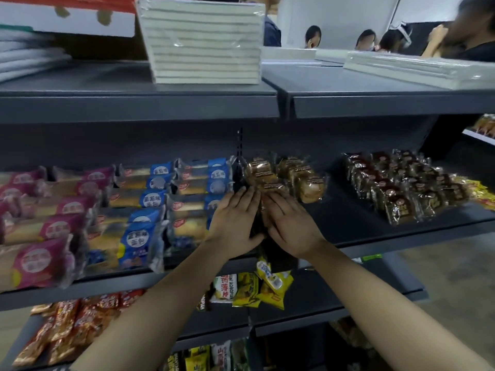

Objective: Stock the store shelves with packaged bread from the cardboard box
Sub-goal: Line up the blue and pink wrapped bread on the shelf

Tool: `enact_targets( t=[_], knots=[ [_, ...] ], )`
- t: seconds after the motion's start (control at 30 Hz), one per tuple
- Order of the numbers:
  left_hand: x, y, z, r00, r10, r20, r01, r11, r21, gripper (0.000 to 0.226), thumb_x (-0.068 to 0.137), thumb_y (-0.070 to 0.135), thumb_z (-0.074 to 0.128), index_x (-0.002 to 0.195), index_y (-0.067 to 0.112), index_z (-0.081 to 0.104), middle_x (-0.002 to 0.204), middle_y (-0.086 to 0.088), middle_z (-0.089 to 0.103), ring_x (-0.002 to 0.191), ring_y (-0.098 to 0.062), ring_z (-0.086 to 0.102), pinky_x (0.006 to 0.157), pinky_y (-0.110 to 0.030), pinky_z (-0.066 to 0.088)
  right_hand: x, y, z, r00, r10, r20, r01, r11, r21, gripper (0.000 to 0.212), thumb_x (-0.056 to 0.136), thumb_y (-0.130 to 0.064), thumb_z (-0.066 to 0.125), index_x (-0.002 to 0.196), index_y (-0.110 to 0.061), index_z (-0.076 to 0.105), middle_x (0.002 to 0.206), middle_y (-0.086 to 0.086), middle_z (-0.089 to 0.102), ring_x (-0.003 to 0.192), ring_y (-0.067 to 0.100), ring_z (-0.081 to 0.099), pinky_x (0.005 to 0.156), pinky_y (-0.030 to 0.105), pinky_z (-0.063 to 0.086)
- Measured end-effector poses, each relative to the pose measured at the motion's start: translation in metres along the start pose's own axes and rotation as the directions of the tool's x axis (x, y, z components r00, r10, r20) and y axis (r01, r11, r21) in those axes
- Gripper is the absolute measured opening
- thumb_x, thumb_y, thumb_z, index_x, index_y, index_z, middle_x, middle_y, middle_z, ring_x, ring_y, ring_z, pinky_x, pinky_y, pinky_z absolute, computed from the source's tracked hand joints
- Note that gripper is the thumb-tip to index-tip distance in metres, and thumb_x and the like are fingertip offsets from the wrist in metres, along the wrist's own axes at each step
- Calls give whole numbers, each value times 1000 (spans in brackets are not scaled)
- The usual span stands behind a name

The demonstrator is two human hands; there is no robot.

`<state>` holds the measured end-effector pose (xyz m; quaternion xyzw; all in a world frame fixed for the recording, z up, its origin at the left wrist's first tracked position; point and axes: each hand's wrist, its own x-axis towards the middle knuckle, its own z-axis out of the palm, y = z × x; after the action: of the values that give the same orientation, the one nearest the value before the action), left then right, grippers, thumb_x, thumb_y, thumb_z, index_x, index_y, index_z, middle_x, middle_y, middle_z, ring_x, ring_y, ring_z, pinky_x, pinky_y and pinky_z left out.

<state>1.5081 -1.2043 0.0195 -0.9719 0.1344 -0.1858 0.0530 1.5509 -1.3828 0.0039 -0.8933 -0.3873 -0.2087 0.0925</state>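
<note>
Two sets of fingers (242, 195): straight and close together on both hands, tips resting on the front of the nearest golden wrapper. None curl round it.
Left hand (233, 223): flat, back upward, at centre frame, its outer edge over the right end of the blue row.
Right hand (293, 227): flat beside it and angled inward, so the two sets of fingertips nearly meet.
Gap between the palms: dark. From where I stand I can't tell whether a pack lies under there.
Golden bread packs (284, 175): a small cluster just above the fingertips, on the shelf beside its slotted upright. The print is too blurred to read.
Middle shelf (375, 231): dark grey, running across the whole frame.
Blue-labelled packs (150, 199): rows just left of the hands.
Purple-labelled packs (48, 210): further left, cut off by the frame edge.
Dark brown packs (401, 188): right of centre, well apart from the golden ones, with bare shelf between.
Yellow wrappers (476, 191): at the far right edge, cut off.
Yellow bags (267, 285): on the shelf below, between the forearms.
Red packets (69, 325): lower left, blurred.
Wrapped white stack (203, 44): on the top shelf, upper centre.
People (313, 36): heads at upper right beyond the shelving, blurred.
</note>
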Motion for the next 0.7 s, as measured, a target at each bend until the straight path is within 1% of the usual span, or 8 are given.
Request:
enact_targets(
  t=[0.1, 0.17, 0.23, 0.33, 0.43, 0.53, 0.6, 0.7],
  knots=[
    [21, 25, 2, 999, -32, 14, 32, 999, -1, 97, 90, 62, 47, 157, 10, -1, 165, -7, 3, 151, -22, 2, 123, -38, -3, -9, 32, -5, 1000, -15, 15, 15, 1000, -8, 69, 84, -35, 49, 144, -2, 40, 146, 16, 43, 137, 32, 35, 117, 40, 22],
    [35, 41, 5, 998, -60, 33, 60, 998, 7, 99, 89, 59, 52, 157, 10, -1, 164, -7, 4, 151, -23, 3, 122, -38, -4, -12, 51, -5, 999, -37, 39, 38, 999, -15, 76, 81, -34, 61, 146, -3, 38, 148, 16, 40, 139, 34, 34, 118, 42, 22],
    [48, 53, 10, 994, -98, 55, 97, 995, 18, 100, 88, 56, 56, 156, 10, -1, 164, -7, 4, 151, -22, 3, 121, -37, -4, -13, 68, -2, 997, -51, 66, 51, 999, 1, 80, 80, -33, 67, 148, -5, 34, 151, 14, 37, 140, 33, 32, 118, 45, 26],
    [60, 64, 13, 986, -147, 73, 145, 989, 27, 102, 87, 53, 59, 156, 10, -2, 165, -6, 3, 151, -21, 2, 122, -36, -4, -13, 89, 3, 992, -95, 78, 93, 995, 31, 80, 82, -30, 68, 150, -8, 31, 154, 11, 33, 142, 29, 32, 118, 43, 27],
    [66, 70, 14, 980, -170, 99, 170, 985, 11, 99, 89, 50, 59, 157, 11, -1, 165, -5, 3, 151, -19, 2, 122, -34, -4, -9, 99, 4, 989, -128, 70, 125, 991, 52, 77, 83, -27, 70, 148, -8, 35, 152, 11, 37, 140, 29, 34, 116, 41, 29],
    [69, 71, 14, 972, -190, 136, 192, 981, -3, 96, 89, 48, 60, 157, 12, 2, 165, -5, 6, 151, -18, 6, 120, -31, -5, -4, 103, 7, 988, -142, 66, 137, 988, 70, 74, 84, -27, 70, 147, -7, 37, 152, 12, 37, 141, 30, 33, 115, 39, 25],
    [71, 70, 15, 969, -201, 146, 204, 979, -7, 96, 89, 48, 61, 157, 12, 4, 164, -4, 9, 151, -17, 9, 120, -31, -3, -1, 104, 11, 986, -145, 80, 137, 986, 100, 73, 86, -28, 67, 148, -8, 35, 154, 11, 34, 143, 28, 29, 117, 41, 27],
    [71, 69, 16, 967, -206, 148, 210, 978, -8, 95, 88, 47, 62, 157, 12, 7, 164, -4, 13, 150, -17, 12, 120, -30, -2, 1, 106, 15, 986, -146, 82, 136, 983, 120, 72, 86, -29, 66, 148, -9, 36, 154, 10, 34, 143, 28, 29, 116, 43, 30]
  ],
)
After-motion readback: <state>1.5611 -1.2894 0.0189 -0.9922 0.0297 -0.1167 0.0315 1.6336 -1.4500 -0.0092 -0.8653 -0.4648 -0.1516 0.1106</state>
